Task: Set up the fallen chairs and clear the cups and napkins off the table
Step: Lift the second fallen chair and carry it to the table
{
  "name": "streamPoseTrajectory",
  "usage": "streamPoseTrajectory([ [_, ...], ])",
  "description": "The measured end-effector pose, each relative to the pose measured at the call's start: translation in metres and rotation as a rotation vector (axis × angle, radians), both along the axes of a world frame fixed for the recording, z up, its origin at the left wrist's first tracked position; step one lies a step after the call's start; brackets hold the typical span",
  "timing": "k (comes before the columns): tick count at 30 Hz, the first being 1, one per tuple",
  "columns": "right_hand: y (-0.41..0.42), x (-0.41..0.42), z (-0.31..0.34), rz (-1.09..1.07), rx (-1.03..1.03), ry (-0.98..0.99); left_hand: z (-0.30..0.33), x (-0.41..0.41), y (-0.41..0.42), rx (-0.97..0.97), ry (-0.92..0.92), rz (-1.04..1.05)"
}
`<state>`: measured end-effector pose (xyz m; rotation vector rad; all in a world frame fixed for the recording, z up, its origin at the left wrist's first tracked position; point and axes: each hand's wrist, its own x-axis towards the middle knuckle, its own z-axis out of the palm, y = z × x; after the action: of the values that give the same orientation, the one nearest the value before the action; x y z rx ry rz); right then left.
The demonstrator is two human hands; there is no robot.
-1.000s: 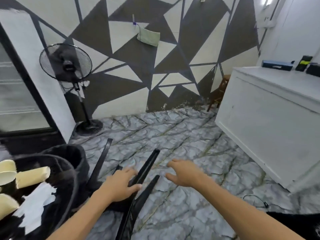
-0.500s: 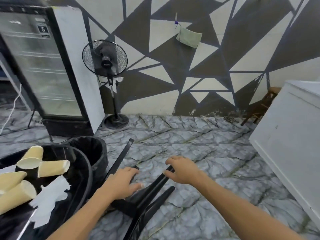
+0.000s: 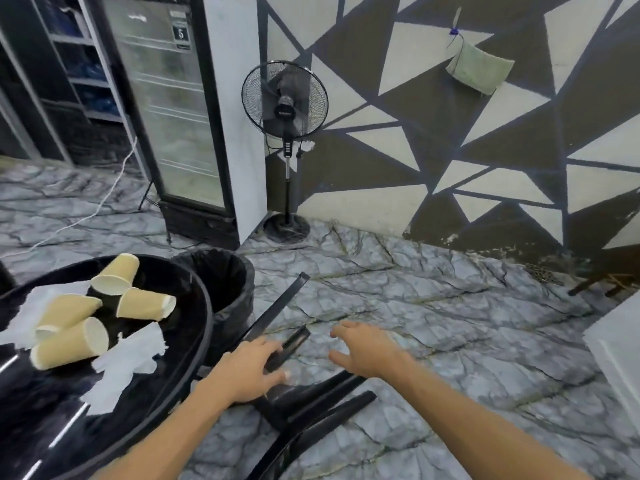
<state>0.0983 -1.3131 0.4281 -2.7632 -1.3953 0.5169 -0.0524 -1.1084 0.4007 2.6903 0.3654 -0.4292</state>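
Observation:
A black chair (image 3: 313,398) lies on its side on the marble floor, its legs pointing away from me. My left hand (image 3: 247,370) is closed around one of its legs, near the seat. My right hand (image 3: 369,351) hovers just above the chair with fingers spread, holding nothing. At the left, the round black table (image 3: 205,327) carries several tipped tan paper cups (image 3: 145,303) and torn white napkins (image 3: 128,362).
A black-lined waste bin (image 3: 221,277) stands between the table and the chair. Behind are a pedestal fan (image 3: 285,98) and a glass-door fridge (image 3: 180,116) by the patterned wall. A white counter (image 3: 618,355) and a wooden stool (image 3: 607,278) are at the right.
My view has swung left, bringing the table and fridge further in. My right hand has come off the chair leg and opened; my left hand stays on the chair.

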Motion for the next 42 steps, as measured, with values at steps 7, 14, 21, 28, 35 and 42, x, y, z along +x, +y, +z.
streamPoseTrajectory([
  [7,0.041,0.064,-0.049,0.246,0.014,0.061,-0.037,0.025,0.001,-0.034,0.01,0.258],
  [14,0.056,0.085,-0.116,0.423,-0.011,0.142,-0.099,0.021,-0.026,-0.078,0.091,0.412],
  [21,0.069,0.076,-0.212,0.545,-0.088,0.198,-0.185,-0.011,-0.038,-0.109,0.179,0.496],
  [28,0.088,0.044,-0.323,0.644,-0.139,0.245,-0.291,-0.027,-0.039,-0.096,0.181,0.557],
  [35,0.093,0.014,-0.425,0.668,-0.127,0.269,-0.389,-0.049,-0.037,-0.125,0.157,0.598],
  [42,0.099,-0.028,-0.473,0.665,-0.12,0.328,-0.44,-0.101,-0.039,-0.192,0.154,0.691],
])
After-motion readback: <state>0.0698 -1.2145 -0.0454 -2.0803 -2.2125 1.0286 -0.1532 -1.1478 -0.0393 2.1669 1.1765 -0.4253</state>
